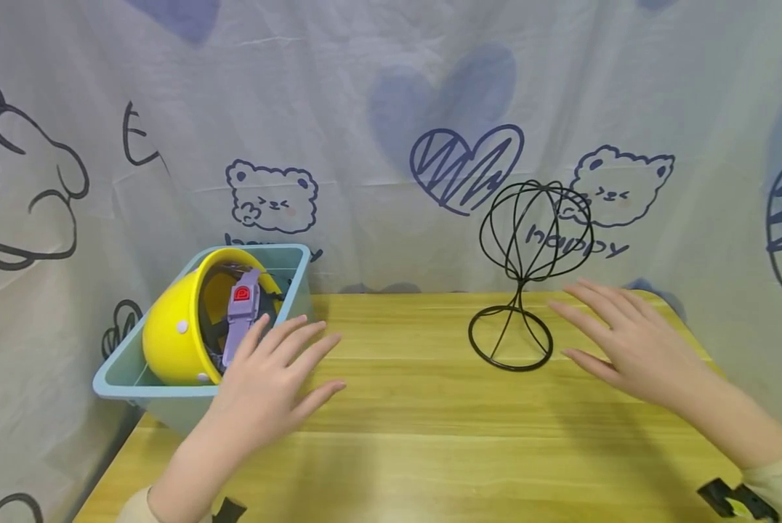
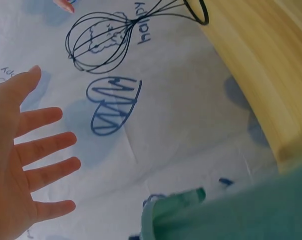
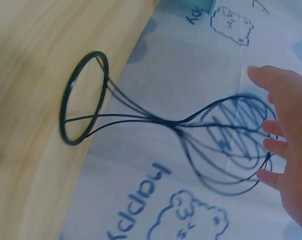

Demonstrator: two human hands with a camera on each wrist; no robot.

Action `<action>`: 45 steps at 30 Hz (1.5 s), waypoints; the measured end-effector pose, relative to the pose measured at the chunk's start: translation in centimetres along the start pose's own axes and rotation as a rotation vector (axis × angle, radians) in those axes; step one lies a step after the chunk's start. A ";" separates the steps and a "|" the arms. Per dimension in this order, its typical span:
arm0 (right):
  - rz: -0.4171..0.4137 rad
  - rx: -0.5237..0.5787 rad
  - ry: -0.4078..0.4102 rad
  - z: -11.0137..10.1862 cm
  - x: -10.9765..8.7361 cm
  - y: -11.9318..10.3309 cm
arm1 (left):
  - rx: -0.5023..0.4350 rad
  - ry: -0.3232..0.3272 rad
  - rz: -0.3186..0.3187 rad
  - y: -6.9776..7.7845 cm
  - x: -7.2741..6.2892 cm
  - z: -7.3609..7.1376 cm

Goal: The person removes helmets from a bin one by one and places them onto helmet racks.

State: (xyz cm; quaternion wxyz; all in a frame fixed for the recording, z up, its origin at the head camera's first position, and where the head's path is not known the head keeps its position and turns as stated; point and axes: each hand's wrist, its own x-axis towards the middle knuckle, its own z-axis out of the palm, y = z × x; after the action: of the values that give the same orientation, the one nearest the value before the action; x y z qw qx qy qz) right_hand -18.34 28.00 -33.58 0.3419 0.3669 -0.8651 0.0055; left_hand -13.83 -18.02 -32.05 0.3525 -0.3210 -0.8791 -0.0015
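A yellow helmet (image 1: 175,330) lies tipped on its side in a light blue bin (image 1: 113,378), its open side facing right. A lilac strap with a red buckle (image 1: 242,293) shows inside it. In front of the bin's right side hovers my left hand (image 1: 267,378), fingers spread and holding nothing. To the right stands a black wire display stand (image 1: 520,280), upright on its ring base, with a round cage on top. My right hand (image 1: 626,338) is just right of the stand, fingers extended and nothing in its grasp. In the right wrist view its fingers overlap the cage.
The wooden table (image 1: 404,407) carries the bin at its left edge and the stand toward the back right. A white curtain (image 1: 365,109) printed with bears and hearts hangs behind and along both sides.
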 end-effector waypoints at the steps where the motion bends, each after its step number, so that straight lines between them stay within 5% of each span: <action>1: -0.024 -0.002 0.012 -0.1 0.7 -0.1 | 0.010 0.001 -0.007 -0.2 -0.2 -0.5; 11: -0.203 0.015 0.053 0.4 6.4 -1.6 | 0.080 0.067 -0.110 -2.3 -3.7 -4.6; 19: -0.323 0.019 0.078 1.3 10.1 -3.5 | 0.119 0.049 -0.220 -4.4 -7.0 -7.0; 25: -0.402 -0.016 0.105 1.6 12.7 -5.4 | 0.099 -0.005 -0.332 -6.3 -9.7 -7.4; 32: -0.450 -0.033 0.091 2.2 15.5 -6.8 | 0.132 0.003 -0.369 -8.5 -11.9 -6.1; 36: -0.457 -0.018 0.096 2.8 17.7 -7.2 | 0.141 -0.070 -0.433 -9.1 -12.3 -5.8; 45: -0.480 0.003 0.120 5.3 21.4 -8.7 | 0.055 -0.405 -0.593 -9.5 -10.9 -5.0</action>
State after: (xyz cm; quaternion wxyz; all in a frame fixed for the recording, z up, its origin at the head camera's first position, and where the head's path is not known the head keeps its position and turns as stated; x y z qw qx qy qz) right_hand -26.57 6.77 -27.01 0.3835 0.5616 -0.7313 -0.0527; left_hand -10.16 -32.79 -32.94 0.1640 -0.0361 -0.9857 -0.0164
